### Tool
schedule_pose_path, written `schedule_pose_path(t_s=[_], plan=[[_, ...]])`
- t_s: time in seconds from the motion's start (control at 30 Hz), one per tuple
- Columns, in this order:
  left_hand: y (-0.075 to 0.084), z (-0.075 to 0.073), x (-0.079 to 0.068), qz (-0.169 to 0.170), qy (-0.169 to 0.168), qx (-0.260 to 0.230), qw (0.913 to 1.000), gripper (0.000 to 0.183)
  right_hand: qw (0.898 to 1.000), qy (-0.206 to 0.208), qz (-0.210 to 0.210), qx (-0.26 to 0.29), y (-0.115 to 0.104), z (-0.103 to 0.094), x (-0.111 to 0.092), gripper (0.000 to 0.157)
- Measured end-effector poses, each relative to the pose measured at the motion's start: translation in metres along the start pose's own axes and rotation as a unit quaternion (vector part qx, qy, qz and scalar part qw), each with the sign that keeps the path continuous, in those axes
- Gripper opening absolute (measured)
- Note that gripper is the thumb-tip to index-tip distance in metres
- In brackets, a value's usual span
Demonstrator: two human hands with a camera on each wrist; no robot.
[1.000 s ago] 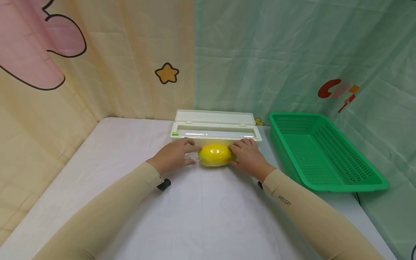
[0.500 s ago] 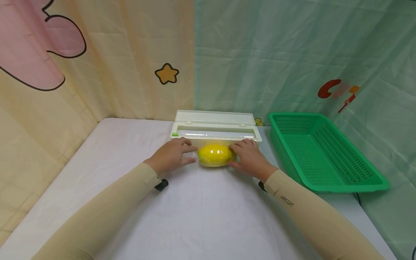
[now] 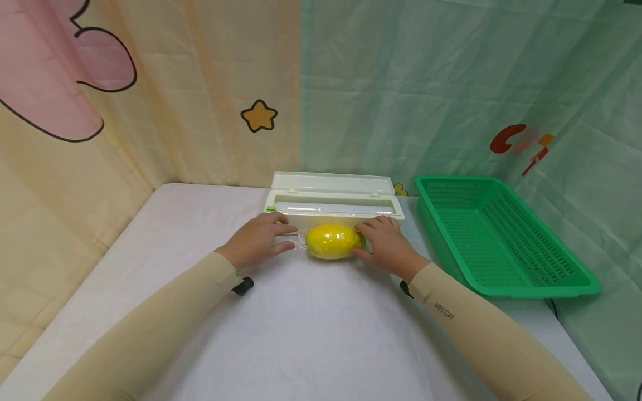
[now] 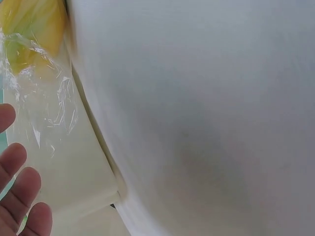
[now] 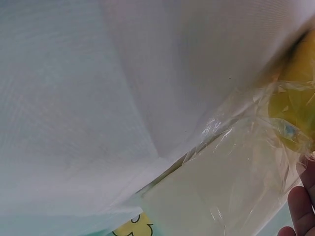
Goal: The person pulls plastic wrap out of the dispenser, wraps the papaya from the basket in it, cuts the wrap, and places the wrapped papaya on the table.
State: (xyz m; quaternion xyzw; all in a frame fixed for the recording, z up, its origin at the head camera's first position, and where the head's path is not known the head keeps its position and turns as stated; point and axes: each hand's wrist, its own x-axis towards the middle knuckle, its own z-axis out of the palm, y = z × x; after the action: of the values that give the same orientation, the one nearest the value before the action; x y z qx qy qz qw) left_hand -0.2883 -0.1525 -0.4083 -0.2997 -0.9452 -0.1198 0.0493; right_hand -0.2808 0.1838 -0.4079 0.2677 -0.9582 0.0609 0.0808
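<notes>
A yellow oval fruit, greenish at its left tip, lies on the table against the front of a white cling film dispenser. Clear cling film is wrapped over the fruit and crumples loosely past both its ends. My left hand is left of the fruit, its fingers apart and slightly bent near the loose film end. With fingers over the top and thumb low in front, my right hand holds the fruit's right end. In the right wrist view, some of its fingertips show beside the film.
The dispenser's lid is raised at the back, and a green slider sits at its left end. A green perforated basket stands on the right. Printed curtains hang behind the white tabletop.
My left hand has drawn away leftward from the fruit and its fingers have spread apart. The fruit has turned slightly and shifted a little; my right hand stays at its right end.
</notes>
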Motion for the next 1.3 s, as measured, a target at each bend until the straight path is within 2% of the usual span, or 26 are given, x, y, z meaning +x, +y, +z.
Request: schedule_pose_path(t_s=[0.3, 0.53, 0.7, 0.87, 1.03, 1.3], plan=[[-0.005, -0.004, -0.004, -0.014, 0.024, -0.010, 0.9996, 0.045, 1.000, -0.001, 0.002, 0.009, -0.001, -0.002, -0.001, 0.061], [-0.008, -0.008, -0.007, -0.037, 0.072, -0.013, 0.9966, 0.043, 1.000, 0.001, 0.003, 0.009, -0.002, -0.003, -0.001, 0.061], [-0.011, -0.008, -0.006, -0.074, 0.109, -0.016, 0.9911, 0.048, 1.000, 0.003, 0.005, 0.012, -0.003, -0.004, -0.001, 0.060], [-0.015, -0.008, -0.004, -0.124, 0.129, -0.039, 0.9830, 0.066, 1.000, 0.006, 0.004, 0.014, -0.002, -0.004, -0.001, 0.059], [-0.018, -0.008, -0.003, -0.160, 0.129, -0.074, 0.9758, 0.082, 1.000, 0.011, 0.003, 0.019, -0.002, -0.004, -0.001, 0.059], [-0.023, -0.008, 0.001, -0.196, 0.099, -0.104, 0.9700, 0.095, 0.999, 0.032, 0.005, 0.026, -0.002, -0.003, 0.001, 0.058]])
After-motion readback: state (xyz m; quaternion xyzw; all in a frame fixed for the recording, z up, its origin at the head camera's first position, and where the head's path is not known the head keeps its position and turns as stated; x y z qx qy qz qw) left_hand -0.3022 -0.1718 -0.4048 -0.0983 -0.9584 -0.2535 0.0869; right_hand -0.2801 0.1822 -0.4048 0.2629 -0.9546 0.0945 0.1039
